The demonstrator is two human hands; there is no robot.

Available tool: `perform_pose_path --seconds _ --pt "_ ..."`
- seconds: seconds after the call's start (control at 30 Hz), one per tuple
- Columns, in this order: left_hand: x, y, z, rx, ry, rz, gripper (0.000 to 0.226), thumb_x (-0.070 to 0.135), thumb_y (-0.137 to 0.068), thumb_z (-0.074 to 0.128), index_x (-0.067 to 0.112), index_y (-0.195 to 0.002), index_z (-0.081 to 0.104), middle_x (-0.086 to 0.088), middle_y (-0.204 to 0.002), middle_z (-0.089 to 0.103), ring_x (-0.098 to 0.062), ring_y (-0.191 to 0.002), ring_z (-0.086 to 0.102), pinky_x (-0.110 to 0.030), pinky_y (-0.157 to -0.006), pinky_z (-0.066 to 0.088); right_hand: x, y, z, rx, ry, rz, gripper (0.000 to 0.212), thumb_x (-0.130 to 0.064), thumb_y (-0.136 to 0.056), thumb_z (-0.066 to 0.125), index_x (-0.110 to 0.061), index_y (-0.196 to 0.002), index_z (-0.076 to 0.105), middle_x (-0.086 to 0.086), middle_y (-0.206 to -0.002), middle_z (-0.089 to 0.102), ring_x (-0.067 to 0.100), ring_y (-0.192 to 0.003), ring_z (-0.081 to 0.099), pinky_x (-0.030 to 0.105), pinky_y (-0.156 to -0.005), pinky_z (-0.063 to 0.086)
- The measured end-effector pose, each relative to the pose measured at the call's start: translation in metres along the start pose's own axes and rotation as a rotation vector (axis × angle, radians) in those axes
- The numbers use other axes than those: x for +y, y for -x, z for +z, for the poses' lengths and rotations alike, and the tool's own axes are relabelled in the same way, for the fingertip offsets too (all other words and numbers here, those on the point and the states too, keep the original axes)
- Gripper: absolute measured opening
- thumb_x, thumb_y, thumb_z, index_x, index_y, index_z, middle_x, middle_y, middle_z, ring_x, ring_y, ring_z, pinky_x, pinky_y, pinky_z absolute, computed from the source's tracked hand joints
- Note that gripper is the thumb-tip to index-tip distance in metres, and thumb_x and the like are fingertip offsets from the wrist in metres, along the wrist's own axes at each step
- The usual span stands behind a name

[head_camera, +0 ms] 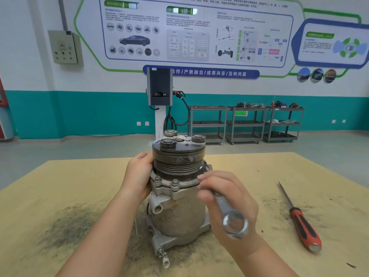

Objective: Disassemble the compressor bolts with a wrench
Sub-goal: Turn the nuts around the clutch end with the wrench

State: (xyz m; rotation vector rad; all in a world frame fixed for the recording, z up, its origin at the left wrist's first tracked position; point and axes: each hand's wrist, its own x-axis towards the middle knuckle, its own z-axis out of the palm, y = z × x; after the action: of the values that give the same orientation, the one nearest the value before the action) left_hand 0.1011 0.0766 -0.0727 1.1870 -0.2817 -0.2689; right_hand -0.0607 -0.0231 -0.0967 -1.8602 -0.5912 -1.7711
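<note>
On the tan, grit-dusted table (60, 186) your compressor (177, 196) stands upright, dull cast-metal body under a dark ribbed pulley. Your left hand (139, 174) curls round its left side. Your right hand (225, 198) grips the steel wrench (229, 210), shaft angled up-left, ring end toward you. Flange bolts (166, 182) sit just left of the fingers (207, 179); whether the far end is seated is hidden. Right hand is nearer.

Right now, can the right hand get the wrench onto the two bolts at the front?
Probably yes. The right hand grips the wrench beside the compressor, and the two front bolts stand uncovered; the left hand holds the far side.
</note>
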Motion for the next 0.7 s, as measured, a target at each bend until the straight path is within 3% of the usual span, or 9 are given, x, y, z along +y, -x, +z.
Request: perform_pose_path --seconds 0.13,0.2,0.3,0.47,0.57,0.63,0.7 --pt "0.0 0.0 0.0 0.004 -0.001 -0.003 0.016 0.007 -0.094 0.057 -0.004 -0.101 0.066 -0.021 -0.095 0.072 -0.026 -0.077 0.07 -0.032 -0.058 0.057 -0.002 -0.014 -0.004 0.3 -0.237 0.344 0.022 -0.035 -0.103 0.041 -0.023 -0.091 0.055 0.001 -0.085 0.064 0.016 -0.065 0.064 0.027 -0.062 0.054" --pt "0.001 0.0 0.0 0.004 0.003 -0.003 0.013 0.007 -0.095 0.057 -0.001 -0.097 0.067 -0.018 -0.09 0.074 -0.025 -0.077 0.071 -0.031 -0.056 0.056 0.002 -0.023 -0.011 0.446 -0.336 0.621 0.029 -0.036 -0.102 0.04 -0.015 -0.087 0.052 0.0 -0.076 0.065 0.017 -0.057 0.061 0.026 -0.057 0.051" --pt "0.001 0.001 0.0 -0.003 0.023 -0.005 0.014 0.008 -0.095 0.057 0.001 -0.097 0.067 -0.015 -0.086 0.075 -0.022 -0.073 0.073 -0.029 -0.052 0.056 0.016 -0.027 -0.019 0.504 -0.514 0.878 0.032 -0.031 -0.101 0.038 -0.008 -0.084 0.052 0.002 -0.069 0.065 0.014 -0.053 0.057 0.024 -0.051 0.049" --pt "0.001 0.002 0.002 -0.02 0.026 0.004 0.016 0.009 -0.095 0.056 -0.001 -0.101 0.067 -0.014 -0.087 0.074 -0.019 -0.07 0.073 -0.027 -0.05 0.055 0.033 -0.03 -0.031 0.489 -0.752 1.075 0.03 -0.018 -0.104 0.036 -0.007 -0.082 0.053 0.005 -0.066 0.064 0.013 -0.051 0.055 0.022 -0.049 0.048" --pt "0.002 0.003 0.002 -0.023 0.021 0.008 0.017 0.008 -0.095 0.056 -0.003 -0.102 0.067 -0.017 -0.09 0.073 -0.019 -0.069 0.072 -0.027 -0.05 0.055 0.031 -0.024 -0.026 0.489 -0.675 0.98 0.028 -0.019 -0.103 0.037 -0.007 -0.084 0.053 0.006 -0.07 0.064 0.016 -0.054 0.056 0.024 -0.051 0.049" --pt "0.002 0.004 0.003 -0.027 0.023 0.007 0.018 0.008 -0.095 0.056 -0.004 -0.104 0.066 -0.018 -0.092 0.072 -0.02 -0.071 0.071 -0.027 -0.051 0.055 0.023 -0.016 -0.017 0.488 -0.467 0.732 0.026 -0.026 -0.102 0.04 -0.014 -0.085 0.055 0.006 -0.074 0.065 0.02 -0.056 0.059 0.026 -0.055 0.049" --pt "0.002 0.005 0.002 -0.031 0.024 0.009 0.02 0.008 -0.095 0.056 -0.005 -0.107 0.066 -0.02 -0.095 0.071 -0.022 -0.074 0.071 -0.027 -0.051 0.055 0.014 -0.008 -0.009 0.372 -0.279 0.4 0.022 -0.031 -0.102 0.045 -0.023 -0.086 0.058 0.006 -0.08 0.063 0.02 -0.063 0.061 0.027 -0.062 0.051"
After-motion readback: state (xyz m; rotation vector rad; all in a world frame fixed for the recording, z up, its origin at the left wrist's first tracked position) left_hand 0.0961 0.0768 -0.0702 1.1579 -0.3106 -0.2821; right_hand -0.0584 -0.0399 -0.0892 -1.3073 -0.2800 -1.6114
